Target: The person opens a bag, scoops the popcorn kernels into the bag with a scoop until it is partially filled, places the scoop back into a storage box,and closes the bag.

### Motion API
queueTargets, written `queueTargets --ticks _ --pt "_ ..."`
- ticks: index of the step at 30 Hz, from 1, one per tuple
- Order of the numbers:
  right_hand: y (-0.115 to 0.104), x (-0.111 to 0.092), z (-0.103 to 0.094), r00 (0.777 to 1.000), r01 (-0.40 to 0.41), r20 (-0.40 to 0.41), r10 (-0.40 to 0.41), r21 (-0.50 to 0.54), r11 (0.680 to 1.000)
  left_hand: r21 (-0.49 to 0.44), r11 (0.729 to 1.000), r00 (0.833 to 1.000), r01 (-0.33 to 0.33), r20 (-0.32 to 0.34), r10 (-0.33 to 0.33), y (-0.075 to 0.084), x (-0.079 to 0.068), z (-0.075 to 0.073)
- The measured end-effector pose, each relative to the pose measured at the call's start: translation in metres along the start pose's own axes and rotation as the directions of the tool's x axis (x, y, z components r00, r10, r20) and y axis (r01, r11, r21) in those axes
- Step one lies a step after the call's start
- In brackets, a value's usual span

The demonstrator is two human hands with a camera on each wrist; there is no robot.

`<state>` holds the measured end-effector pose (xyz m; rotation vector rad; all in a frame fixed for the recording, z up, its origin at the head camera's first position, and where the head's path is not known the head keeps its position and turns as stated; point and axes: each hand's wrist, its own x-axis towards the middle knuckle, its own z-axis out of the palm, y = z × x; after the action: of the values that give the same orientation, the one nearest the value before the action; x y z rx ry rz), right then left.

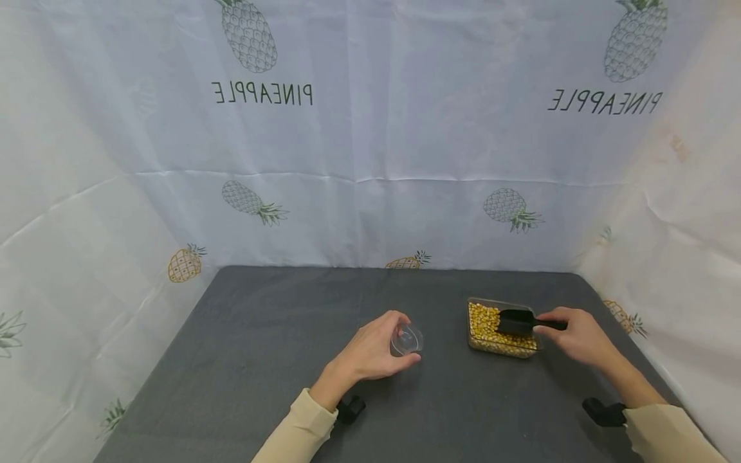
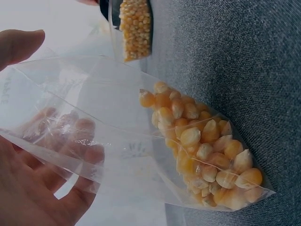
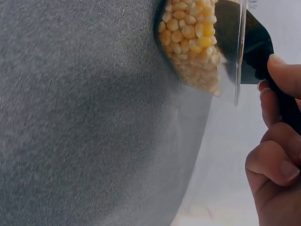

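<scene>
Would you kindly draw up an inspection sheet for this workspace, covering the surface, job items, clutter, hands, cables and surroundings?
Surface: dark grey table.
Job items: clear box of corn, towards the table's right side; black scoop, blade inside the box; clear container, kernels gathered at its bottom in the left wrist view.
Clutter: nothing seen.
Left hand: holds the clear container, thumb and fingers around it.
Right hand: grips the scoop by its handle.
Cables: nothing seen.
Surroundings: pale cloth behind and at both sides, with pineapple prints and mirrored "PINEAPPLE" lettering.
</scene>
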<state>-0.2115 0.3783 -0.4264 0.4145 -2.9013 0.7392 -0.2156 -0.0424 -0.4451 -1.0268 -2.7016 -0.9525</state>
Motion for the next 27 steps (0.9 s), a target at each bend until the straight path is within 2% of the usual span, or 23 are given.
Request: queueTargets --ticks 14,23,27 --pt "-0.009 0.010 0.014 0.999 0.030 0.011 -0.031 0.019 0.999 -0.002 1.000 1.000 0.005 0.009 -0.005 0.000 -0.001 -0.002" --pt "-0.016 0.018 0.023 0.999 -0.004 0.053 0.002 0.039 0.999 -0.004 1.000 1.000 0.001 0.005 -0.001 0.000 0.000 -0.002" --pt "-0.016 0.019 0.027 0.999 -0.012 0.045 0.010 0.044 0.999 -0.003 1.000 1.000 0.000 0.007 0.000 0.000 0.000 -0.001"
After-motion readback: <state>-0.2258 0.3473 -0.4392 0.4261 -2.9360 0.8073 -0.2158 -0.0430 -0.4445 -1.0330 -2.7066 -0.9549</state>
